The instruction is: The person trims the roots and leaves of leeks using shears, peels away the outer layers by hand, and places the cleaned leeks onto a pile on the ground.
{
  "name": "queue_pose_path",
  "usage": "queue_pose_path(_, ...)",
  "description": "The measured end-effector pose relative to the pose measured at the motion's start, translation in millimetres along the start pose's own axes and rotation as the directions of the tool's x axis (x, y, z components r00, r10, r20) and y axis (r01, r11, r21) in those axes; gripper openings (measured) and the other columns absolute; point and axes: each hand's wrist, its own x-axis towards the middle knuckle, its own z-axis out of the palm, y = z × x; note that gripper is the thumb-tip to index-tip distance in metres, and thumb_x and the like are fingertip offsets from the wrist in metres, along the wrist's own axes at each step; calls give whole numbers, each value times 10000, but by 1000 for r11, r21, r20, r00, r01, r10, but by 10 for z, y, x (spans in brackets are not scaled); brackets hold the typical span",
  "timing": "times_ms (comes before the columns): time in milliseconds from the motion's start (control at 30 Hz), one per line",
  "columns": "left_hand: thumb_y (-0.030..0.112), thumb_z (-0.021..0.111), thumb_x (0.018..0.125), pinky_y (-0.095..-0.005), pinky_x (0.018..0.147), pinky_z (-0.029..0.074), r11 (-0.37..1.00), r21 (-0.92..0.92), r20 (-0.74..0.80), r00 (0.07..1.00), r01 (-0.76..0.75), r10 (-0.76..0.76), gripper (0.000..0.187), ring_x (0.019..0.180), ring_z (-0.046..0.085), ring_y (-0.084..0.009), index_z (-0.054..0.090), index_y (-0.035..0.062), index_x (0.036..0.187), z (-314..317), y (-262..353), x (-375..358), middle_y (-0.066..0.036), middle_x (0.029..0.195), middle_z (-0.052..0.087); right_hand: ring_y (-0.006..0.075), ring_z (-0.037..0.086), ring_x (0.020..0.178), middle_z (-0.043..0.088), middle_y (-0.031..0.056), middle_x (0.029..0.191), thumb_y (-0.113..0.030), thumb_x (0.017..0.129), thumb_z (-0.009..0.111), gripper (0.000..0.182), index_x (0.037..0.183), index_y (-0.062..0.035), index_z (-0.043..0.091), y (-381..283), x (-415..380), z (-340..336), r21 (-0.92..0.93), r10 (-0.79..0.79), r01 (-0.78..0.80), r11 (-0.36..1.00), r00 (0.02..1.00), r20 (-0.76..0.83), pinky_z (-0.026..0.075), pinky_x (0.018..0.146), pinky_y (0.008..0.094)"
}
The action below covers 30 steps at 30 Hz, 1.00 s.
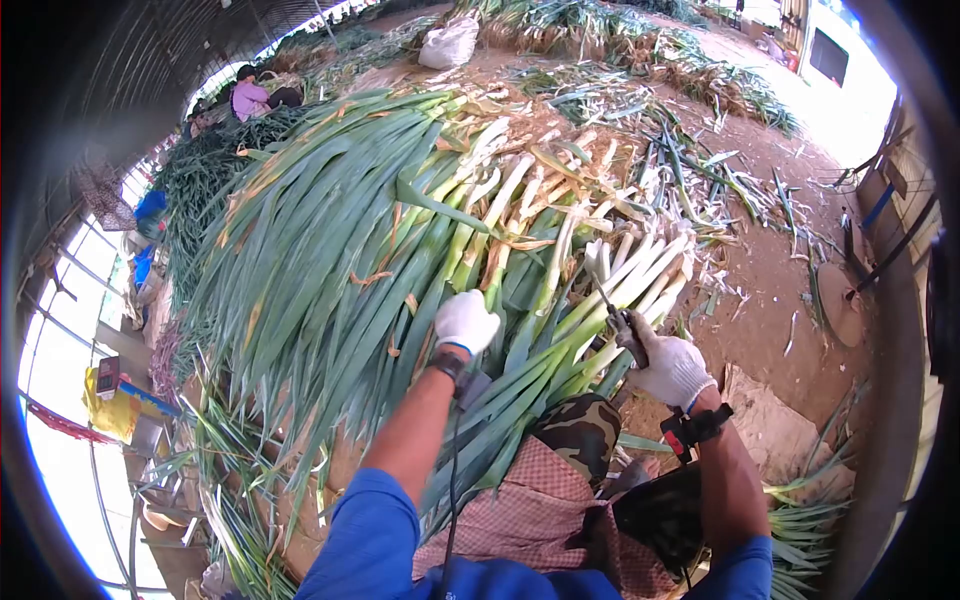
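A big heap of green onions (330, 220) lies in front of me, leaves to the left and white stalks to the right. My left hand (466, 322), in a white glove, is closed on a green stalk at the heap's near side. In my right hand (668, 372), also gloved, is a dark-handled tool (627, 335) with a thin blade pointing up and left. Beside that blade lies a bunch of cleaner onions (640, 270), its white ends toward the upper right and its leaves running down to my lap.
A person (250, 96) in a pink top sits at the upper left. A white sack (449, 43) and more onion piles (620, 45) are at the back. Peeled scraps litter the brown ground on the right. More onions (805, 535) lie at the lower right.
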Motion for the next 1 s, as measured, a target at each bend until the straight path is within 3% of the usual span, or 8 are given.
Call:
queue_pose_path(200, 218, 801, 868, -334, 840, 541, 602, -798, 105, 979, -24, 177, 367, 879, 691, -165, 751, -103, 1038, -876, -644, 331, -107, 959, 773, 456, 749, 883, 738, 278, 933, -296, 832, 790, 969, 1678, -70, 375, -128, -167, -208, 293, -36, 80, 953, 988, -152, 581, 791, 513)
queue_pose_path(300, 239, 804, 860, -350, 857, 531, 784, -610, 153, 954, -115, 259, 459, 931, 688, -183, 729, -146, 1099, -1333, -510, 177, -116, 966, 753, 423, 759, 867, 724, 266, 905, -266, 828, 824, 1000, 1684, -33, 361, -367, -222, -340, 451, -80, 124, 884, 990, -116, 589, 797, 452)
queue_pose_path(367, 253, 804, 860, -354, 844, 533, 744, -663, 203, 937, -81, 283, 475, 926, 685, -193, 726, -150, 1100, -1219, -441, 23, -136, 949, 744, 416, 766, 890, 718, 288, 919, -277, 840, 836, 1012, 1690, -28, 348, -561, -282, -333, 558, -219, 246, 793, 969, -116, 591, 823, 450)
queue_pose_path(400, 252, 799, 865, -362, 828, 537, 778, -619, 197, 939, -104, 282, 466, 894, 678, -190, 733, -141, 1107, -1162, -420, -57, -149, 943, 744, 434, 761, 914, 716, 309, 950, -292, 851, 838, 1012, 1692, -25, 343, -642, -276, -325, 517, -241, 190, 835, 970, 31, 590, 847, 451)
queue_pose_path(500, 229, 785, 870, -373, 767, 543, 728, -685, 198, 963, 1, 185, 395, 836, 676, -174, 736, -118, 1051, -908, -422, -250, -115, 862, 728, 456, 754, 934, 717, 319, 948, -276, 856, 810, 965, 1674, -15, 367, -714, -244, -154, 379, -434, 424, 822, 899, -66, 589, 839, 487)
queue_pose_path(600, 265, 767, 859, -405, 741, 546, 851, -525, 168, 977, -21, 128, 375, 793, 691, -220, 725, -85, 989, -834, -374, -388, -139, 809, 718, 470, 749, 944, 719, 331, 966, -278, 849, 779, 929, 1649, 0, 397, -763, -127, -317, 401, -236, 200, 894, 971, 41, 586, 853, 508)
queue_pose_path(733, 350, 723, 828, -484, 755, 551, 938, -343, 77, 994, -50, 81, 391, 777, 713, -381, 696, -30, 915, -813, -290, -447, -234, 787, 702, 470, 744, 906, 713, 318, 927, -259, 828, 770, 947, 1651, -4, 378, -900, -85, -86, 372, -427, 388, 843, 904, 25, 582, 824, 509)
queue_pose_path(1000, 352, 712, 820, -545, 779, 557, 971, -224, -7, 997, -81, 81, 390, 847, 713, -473, 688, -24, 920, -672, -354, -503, -282, 845, 719, 465, 737, 885, 713, 318, 918, -238, 829, 733, 914, 1657, -46, 399, -914, 115, -112, 299, -344, 321, 899, 939, 26, 579, 812, 507)
